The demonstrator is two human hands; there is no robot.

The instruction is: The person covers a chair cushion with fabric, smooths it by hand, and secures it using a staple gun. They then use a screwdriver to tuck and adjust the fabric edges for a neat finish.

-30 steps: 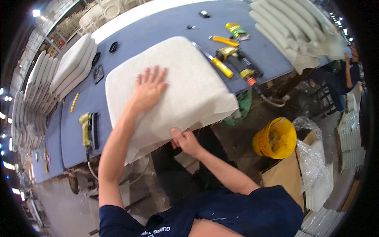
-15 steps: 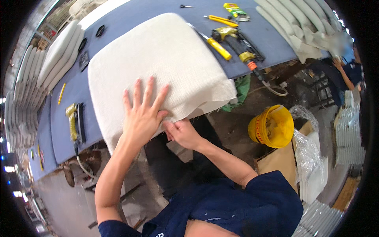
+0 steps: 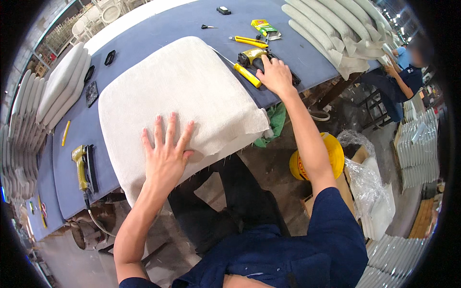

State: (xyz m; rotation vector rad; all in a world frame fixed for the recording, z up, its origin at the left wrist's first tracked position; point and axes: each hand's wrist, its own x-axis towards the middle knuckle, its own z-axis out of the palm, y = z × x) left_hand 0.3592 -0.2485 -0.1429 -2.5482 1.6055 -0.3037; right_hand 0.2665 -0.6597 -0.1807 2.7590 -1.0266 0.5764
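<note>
A large cream fabric-covered seat cushion (image 3: 177,91) lies on the blue worktable (image 3: 144,38), its near edge hanging over the table's front. My left hand (image 3: 165,153) presses flat on the cushion's near part, fingers spread. My right hand (image 3: 274,74) reaches to the right of the cushion and closes over a yellow and black staple gun (image 3: 252,57) lying on the table. A yellow-handled tool (image 3: 247,75) lies just beside that hand.
Stacks of cream cushions sit at the left (image 3: 57,86) and back right (image 3: 336,29). Another yellow staple gun (image 3: 81,165) lies at the table's left front. A yellow bucket (image 3: 331,153) and a green cloth (image 3: 273,127) are below the table. Another person (image 3: 398,72) works at far right.
My right hand left the cushion's front edge and reached right to the staple gun. My left hand stays flat on the cushion, which now lies closer to me.
</note>
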